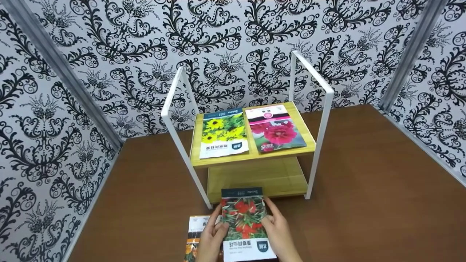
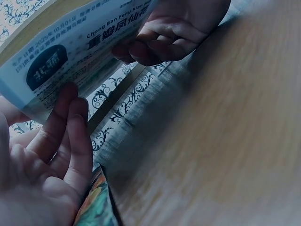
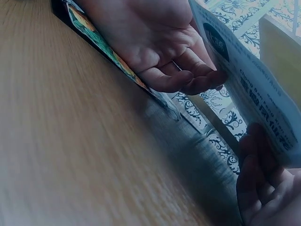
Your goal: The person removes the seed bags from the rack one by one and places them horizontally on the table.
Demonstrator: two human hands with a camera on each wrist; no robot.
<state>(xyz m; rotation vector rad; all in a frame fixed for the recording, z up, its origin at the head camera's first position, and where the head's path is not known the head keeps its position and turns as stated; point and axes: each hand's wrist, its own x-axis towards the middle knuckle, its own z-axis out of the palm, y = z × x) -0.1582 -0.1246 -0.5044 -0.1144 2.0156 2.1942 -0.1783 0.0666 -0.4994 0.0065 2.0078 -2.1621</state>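
Note:
Both hands hold a seed packet (image 1: 244, 218) with red flowers and a dark green top band, in front of the small shelf. My left hand (image 1: 212, 234) grips its left edge, thumb on the front. On the opposite edge my right hand (image 1: 278, 229) grips it the same way. The wrist views show the packet's printed back (image 2: 70, 56), with fingers (image 3: 256, 141) of the right hand against it. Partly under the left hand, an orange-flower seed packet (image 1: 193, 236) lies on the table; the rest of it is hidden.
A two-tier shelf (image 1: 255, 156) with white metal side frames stands on the brown table (image 1: 145, 189). Its upper board carries a yellow-flower packet (image 1: 224, 133) and a pink-flower packet (image 1: 275, 129), side by side. Black-and-white patterned walls (image 1: 225, 40) enclose the table.

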